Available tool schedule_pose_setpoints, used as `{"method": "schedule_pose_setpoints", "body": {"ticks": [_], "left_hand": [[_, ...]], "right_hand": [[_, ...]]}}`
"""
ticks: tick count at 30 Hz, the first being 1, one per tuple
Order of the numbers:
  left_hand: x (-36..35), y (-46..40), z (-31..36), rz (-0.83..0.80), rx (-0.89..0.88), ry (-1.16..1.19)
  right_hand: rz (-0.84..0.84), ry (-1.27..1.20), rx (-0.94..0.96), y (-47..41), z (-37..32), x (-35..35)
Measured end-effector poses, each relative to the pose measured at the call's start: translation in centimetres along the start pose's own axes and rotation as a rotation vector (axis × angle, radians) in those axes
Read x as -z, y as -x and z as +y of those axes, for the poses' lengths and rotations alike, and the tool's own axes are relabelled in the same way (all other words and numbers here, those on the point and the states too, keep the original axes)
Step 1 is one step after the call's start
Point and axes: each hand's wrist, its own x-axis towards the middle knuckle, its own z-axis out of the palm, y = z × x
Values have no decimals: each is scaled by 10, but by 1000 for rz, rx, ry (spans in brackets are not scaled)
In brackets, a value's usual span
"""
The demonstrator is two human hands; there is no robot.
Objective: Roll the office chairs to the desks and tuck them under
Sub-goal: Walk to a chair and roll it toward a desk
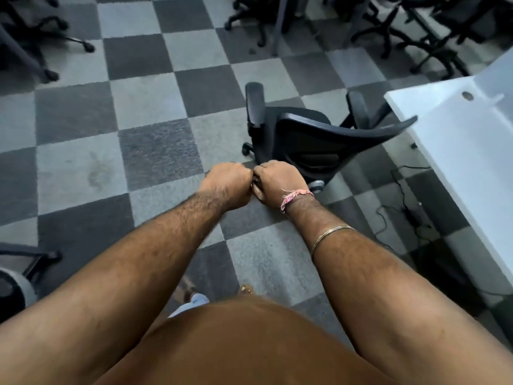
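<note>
Both arms reach forward over the checkered carpet (155, 151). The left hand (229, 182) and right hand (277, 176) meet knuckle to knuckle, fingers curled into fists; whether they pinch anything between them cannot be told. Just beyond the hands stands a black office chair (313, 140), its curved back toward the person, its right edge near the corner of the white desk (458, 140) at right. More chairs (416, 31) stand far off.
</note>
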Motion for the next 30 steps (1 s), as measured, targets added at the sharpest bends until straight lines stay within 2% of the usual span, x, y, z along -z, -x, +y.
{"method": "schedule_pose_setpoints", "body": {"ticks": [7, 12, 17, 26, 30], "left_hand": [[10, -71, 45, -25, -204, -21], [36, -133, 64, 151, -438, 23], [44, -190, 85, 233, -564, 53], [28, -270, 118, 253, -567, 167], [13, -301, 141, 181, -518, 200]], "right_hand": [[32, 55, -202, 22, 67, 0], [120, 111, -410, 23, 121, 14], [170, 141, -575, 21, 163, 28], [130, 6, -619, 10, 239, 13], [7, -45, -584, 8, 284, -6]]}}
